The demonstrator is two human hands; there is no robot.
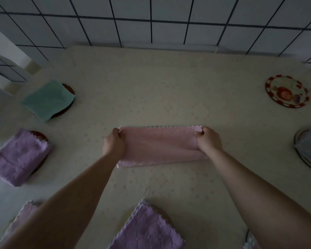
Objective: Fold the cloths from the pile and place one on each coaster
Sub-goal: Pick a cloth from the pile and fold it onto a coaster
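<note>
- The table [169,90], under a pale flowered cover, meets a tiled wall [151,24].
- A pink cloth [160,146], folded into a long strip, lies flat at its centre.
- The left hand [113,144] pinches the strip's left end; the right hand [208,141] pinches the right end.
- A green cloth [47,99] covers a coaster far left.
- A bare patterned coaster [286,91], possibly a small plate, sits far right.

A pale pink cloth [160,146] lies on a cream tablecloth [169,90] sprigged with faint flowers. At nine o'clock, a mint-green cloth [47,99] and a lilac cloth [18,157]; at two o'clock, a red-and-white-rimmed coaster [286,91] with a cartoon figure; white wall tiles [169,31] with dark grout.
</note>
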